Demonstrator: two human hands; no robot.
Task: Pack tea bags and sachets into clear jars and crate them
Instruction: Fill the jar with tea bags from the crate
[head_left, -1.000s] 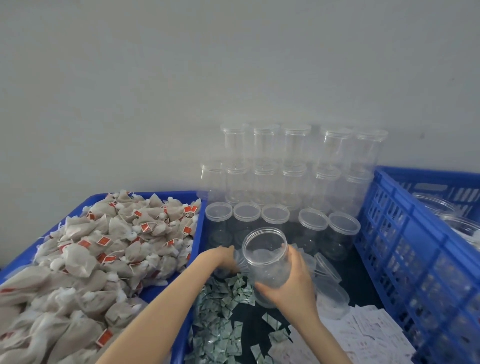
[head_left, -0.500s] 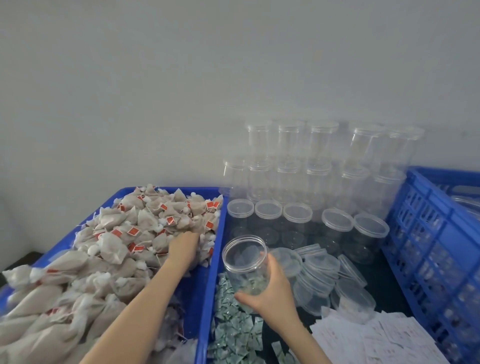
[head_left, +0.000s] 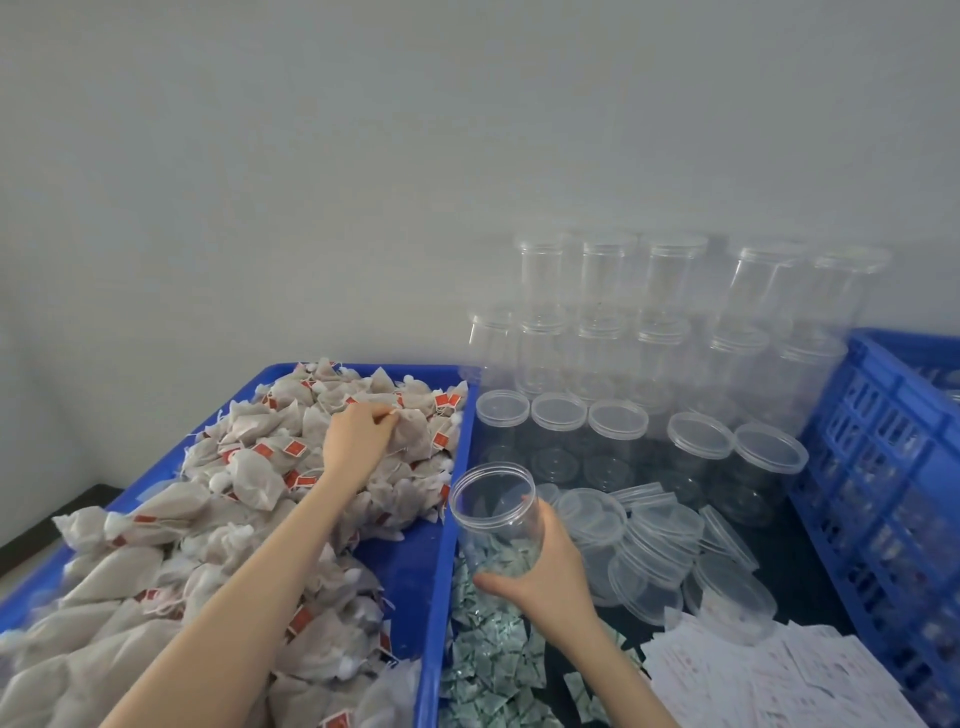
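Sachets (head_left: 493, 660): small grey-green packets scattered on the dark table nearest the person, between the blue tray and a spread of white paper slips (head_left: 769, 680).
Right hand (head_left: 545, 577): thumb and fingers curled round the lower wall of the open jar, holding it above the sachets.
Open jar (head_left: 493, 514): clear plastic cylinder, lidless, threaded rim up; a few sachets show through its base, though whether they lie inside or beneath it cannot be told.
Jar axis: long axis close to upright, mouth tipped slightly toward the tray and the camera.
Jar edges: its left wall sits just beside the tray's right rim; loose clear lids (head_left: 654, 545) lie in a heap just to its right.
Blue tray (head_left: 431, 597): left of the jar, heaped with beige mesh tea bags (head_left: 249, 467) bearing red tags; a bare blue strip of floor shows along its right side.
Left hand (head_left: 358, 436): over the far part of the heap, fingertips pinched together on a tea bag.
Lidded jars (head_left: 613, 441): one row standing on the table beyond the loose lids, more stacked in tiers against the grey wall.
Blue crate (head_left: 883, 467): slatted wall closing the table's right side, clear jars visible inside.
Open room: dark table between the loose lids and the crate.
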